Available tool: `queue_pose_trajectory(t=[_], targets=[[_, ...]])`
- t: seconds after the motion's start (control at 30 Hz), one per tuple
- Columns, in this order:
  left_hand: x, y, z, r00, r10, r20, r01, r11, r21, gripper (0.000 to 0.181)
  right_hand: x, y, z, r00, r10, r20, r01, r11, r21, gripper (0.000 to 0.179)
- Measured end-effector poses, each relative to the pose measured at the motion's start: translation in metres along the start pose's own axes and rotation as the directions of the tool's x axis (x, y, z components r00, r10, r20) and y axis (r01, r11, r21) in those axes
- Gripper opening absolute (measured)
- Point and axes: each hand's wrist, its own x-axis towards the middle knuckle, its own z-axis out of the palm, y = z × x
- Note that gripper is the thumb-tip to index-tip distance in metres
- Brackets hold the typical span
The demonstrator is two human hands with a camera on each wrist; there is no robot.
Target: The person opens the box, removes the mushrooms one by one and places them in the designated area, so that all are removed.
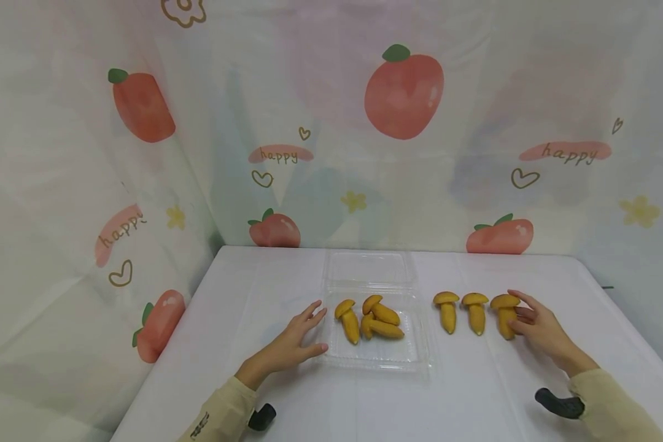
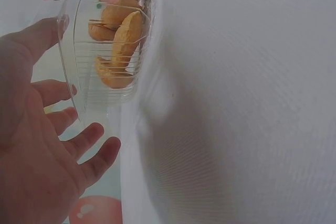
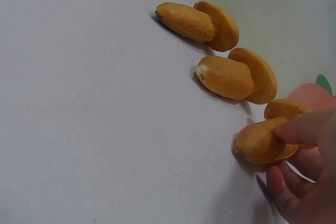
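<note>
Three yellow-brown mushrooms with thick stems stand in a row at the right of the head view. My right hand (image 1: 547,331) pinches the rightmost mushroom (image 1: 506,319), its thumb across the stem and the other fingers on the far side; the right wrist view shows this mushroom (image 3: 262,142) low on the cloth. A clear plastic box (image 1: 372,358) lies in the middle, holding three more mushrooms (image 1: 349,322). At the box's left side is my left hand (image 1: 287,347), fingers spread and fairly straight, its fingertips right at the rim in the left wrist view.
The box's hinged lid (image 1: 369,268) is folded back toward the rear wall. Between box and right hand lie the left mushroom (image 1: 447,312) and the middle mushroom (image 1: 476,313) of the row. White cloth (image 1: 387,405) covers the table, with printed curtains (image 1: 331,123) behind and at the sides.
</note>
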Motion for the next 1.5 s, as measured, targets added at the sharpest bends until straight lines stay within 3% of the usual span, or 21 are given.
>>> queue_pose_trajectory(t=[0.67, 0.93, 1.1, 1.3, 1.5], targets=[[-0.001, 0.001, 0.0, 1.0, 0.005, -0.002, -0.005, 1.0, -0.017, 0.074, 0.002, 0.006, 0.002, 0.999, 0.006, -0.052, -0.01, 0.998, -0.067, 0.071], [0.0, -0.001, 0.001, 1.0, 0.0, -0.002, 0.0, 1.0, -0.016, 0.074, 0.0, 0.006, -0.005, 0.996, 0.078, -0.041, -0.081, 0.995, -0.059, 0.079], [-0.001, -0.001, 0.001, 1.0, 0.003, 0.0, -0.003, 1.0, -0.015, 0.074, -0.007, -0.004, -0.01, 0.986, 0.136, -0.092, -0.144, 0.986, -0.089, 0.075], [-0.001, -0.001, 0.0, 1.0, 0.0, 0.001, 0.0, 1.0, -0.007, 0.075, -0.013, -0.028, -0.007, 0.984, 0.051, -0.168, -0.074, 0.988, -0.135, 0.07], [0.0, -0.002, 0.0, 1.0, 0.004, 0.003, -0.004, 1.0, 0.002, 0.075, -0.02, -0.059, 0.003, 0.985, -0.056, -0.164, 0.036, 0.992, -0.123, 0.066]])
